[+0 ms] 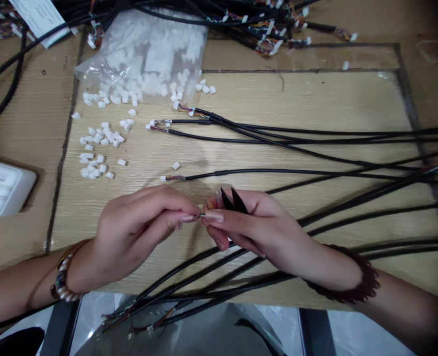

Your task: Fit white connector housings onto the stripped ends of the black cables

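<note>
Fingers (pixel 189 216) pinch wire end (pixel 208 203) near table edge (pixel 204 291)

Your left hand (pixel 140 232) and right hand (pixel 248 227) meet fingertip to fingertip near the front edge of the table (pixel 315 99), pinching a small connector (pixel 201 215) between them. The tweezers (pixel 233 200) sit in your right hand, tips pointing away from you. Cables (pixel 315 133) run in from the right, ending just behind your hands. Loose connectors (pixel 100 143) lie behind your left hand, with the bag (pixel 148 49) farther back. A box (pixel 3 188) sits at the left edge. More cables (pixel 204 282) pass under your wrists.
</note>
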`<act>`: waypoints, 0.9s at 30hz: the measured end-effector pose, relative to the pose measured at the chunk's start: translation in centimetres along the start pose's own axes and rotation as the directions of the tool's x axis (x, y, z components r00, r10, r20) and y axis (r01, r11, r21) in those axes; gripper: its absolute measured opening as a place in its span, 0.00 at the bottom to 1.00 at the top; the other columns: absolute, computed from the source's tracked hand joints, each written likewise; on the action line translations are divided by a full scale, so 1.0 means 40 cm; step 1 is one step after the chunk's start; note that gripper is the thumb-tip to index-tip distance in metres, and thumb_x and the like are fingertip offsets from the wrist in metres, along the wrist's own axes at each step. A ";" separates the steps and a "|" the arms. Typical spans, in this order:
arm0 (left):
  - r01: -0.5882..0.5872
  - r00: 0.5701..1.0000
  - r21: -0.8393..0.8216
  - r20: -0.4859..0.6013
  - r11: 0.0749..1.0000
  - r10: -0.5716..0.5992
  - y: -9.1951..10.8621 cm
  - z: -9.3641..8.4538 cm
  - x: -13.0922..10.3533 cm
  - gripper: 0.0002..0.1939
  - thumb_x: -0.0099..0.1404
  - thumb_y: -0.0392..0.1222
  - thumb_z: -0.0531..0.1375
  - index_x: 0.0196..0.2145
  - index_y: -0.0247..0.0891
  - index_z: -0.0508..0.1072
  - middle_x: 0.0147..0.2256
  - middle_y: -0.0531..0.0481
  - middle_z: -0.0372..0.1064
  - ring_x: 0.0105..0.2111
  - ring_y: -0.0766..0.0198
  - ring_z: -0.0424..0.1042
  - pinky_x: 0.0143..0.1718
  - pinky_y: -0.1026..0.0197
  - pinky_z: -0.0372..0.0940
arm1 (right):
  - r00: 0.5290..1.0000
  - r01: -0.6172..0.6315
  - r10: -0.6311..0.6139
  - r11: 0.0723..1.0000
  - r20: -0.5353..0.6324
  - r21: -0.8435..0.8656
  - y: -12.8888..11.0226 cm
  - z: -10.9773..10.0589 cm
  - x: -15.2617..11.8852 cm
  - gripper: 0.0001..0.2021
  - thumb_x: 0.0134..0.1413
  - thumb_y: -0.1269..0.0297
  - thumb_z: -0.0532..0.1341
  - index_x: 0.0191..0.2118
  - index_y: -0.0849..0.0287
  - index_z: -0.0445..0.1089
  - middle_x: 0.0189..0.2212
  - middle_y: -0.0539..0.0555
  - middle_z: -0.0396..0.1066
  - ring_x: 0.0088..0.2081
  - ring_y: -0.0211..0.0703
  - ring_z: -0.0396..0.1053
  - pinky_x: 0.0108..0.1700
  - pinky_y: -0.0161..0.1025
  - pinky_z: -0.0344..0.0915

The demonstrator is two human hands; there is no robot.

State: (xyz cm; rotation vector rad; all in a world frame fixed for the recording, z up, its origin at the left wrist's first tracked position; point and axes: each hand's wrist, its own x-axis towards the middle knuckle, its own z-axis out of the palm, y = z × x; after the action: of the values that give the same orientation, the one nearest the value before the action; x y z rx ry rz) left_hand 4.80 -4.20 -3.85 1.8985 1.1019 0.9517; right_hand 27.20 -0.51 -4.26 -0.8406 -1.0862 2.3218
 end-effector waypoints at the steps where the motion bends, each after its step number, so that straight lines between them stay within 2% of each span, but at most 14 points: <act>1: -0.003 1.000 0.007 0.001 1.000 0.003 -0.001 0.000 -0.001 0.05 0.73 0.34 0.63 0.43 0.42 0.77 0.37 0.54 0.80 0.35 0.68 0.78 0.38 0.64 0.71 | 1.000 -0.009 0.009 1.000 -0.005 0.028 0.001 0.002 0.000 0.14 0.65 0.64 0.67 0.28 0.62 0.70 0.21 0.43 0.67 0.17 0.23 0.52 0.17 0.26 0.46; 3: -0.008 1.000 0.018 0.002 1.000 0.008 -0.003 -0.001 -0.003 0.05 0.73 0.34 0.63 0.43 0.43 0.77 0.37 0.54 0.80 0.36 0.68 0.78 0.39 0.64 0.71 | 1.000 -0.028 0.029 0.996 -0.013 0.080 0.001 0.006 0.000 0.14 0.64 0.64 0.67 0.28 0.62 0.70 0.22 0.44 0.70 0.16 0.22 0.50 0.16 0.25 0.45; 12: -0.025 1.000 0.020 0.004 0.999 0.025 -0.003 0.003 -0.001 0.05 0.73 0.33 0.63 0.43 0.42 0.77 0.37 0.53 0.80 0.35 0.68 0.78 0.38 0.64 0.72 | 0.988 -0.144 0.151 0.974 -0.025 0.174 -0.008 0.025 -0.013 0.16 0.65 0.63 0.65 0.26 0.63 0.69 0.20 0.43 0.66 0.15 0.22 0.48 0.15 0.26 0.43; 15: -0.040 0.999 0.024 0.000 0.999 0.040 0.001 0.005 0.005 0.05 0.73 0.33 0.63 0.42 0.41 0.77 0.36 0.52 0.80 0.34 0.67 0.78 0.37 0.63 0.72 | 0.985 -0.158 0.168 0.965 -0.029 0.211 -0.011 0.029 -0.015 0.15 0.64 0.66 0.64 0.25 0.63 0.69 0.19 0.43 0.65 0.15 0.23 0.47 0.15 0.26 0.42; 21: 0.003 1.000 0.011 0.011 1.000 -0.003 0.010 0.005 0.005 0.06 0.72 0.31 0.63 0.42 0.42 0.76 0.36 0.52 0.80 0.35 0.66 0.78 0.38 0.63 0.71 | 0.983 -0.182 0.185 0.951 0.011 0.249 -0.011 0.027 -0.016 0.14 0.63 0.65 0.65 0.26 0.62 0.69 0.19 0.44 0.64 0.15 0.24 0.46 0.14 0.26 0.41; 27: 0.009 1.000 0.018 0.009 1.000 -0.009 0.015 0.006 0.004 0.06 0.72 0.32 0.63 0.41 0.42 0.77 0.35 0.50 0.80 0.32 0.64 0.77 0.34 0.61 0.71 | 0.979 -0.203 0.205 0.945 0.021 0.258 -0.013 0.029 -0.017 0.15 0.64 0.66 0.65 0.25 0.62 0.68 0.19 0.43 0.63 0.15 0.24 0.46 0.14 0.26 0.41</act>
State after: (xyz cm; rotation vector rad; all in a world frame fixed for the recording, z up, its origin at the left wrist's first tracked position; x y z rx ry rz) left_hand 5.27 -4.34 -3.39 1.9094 1.1162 0.9299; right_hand 26.99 -1.23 -3.04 -0.8916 -0.6975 2.5585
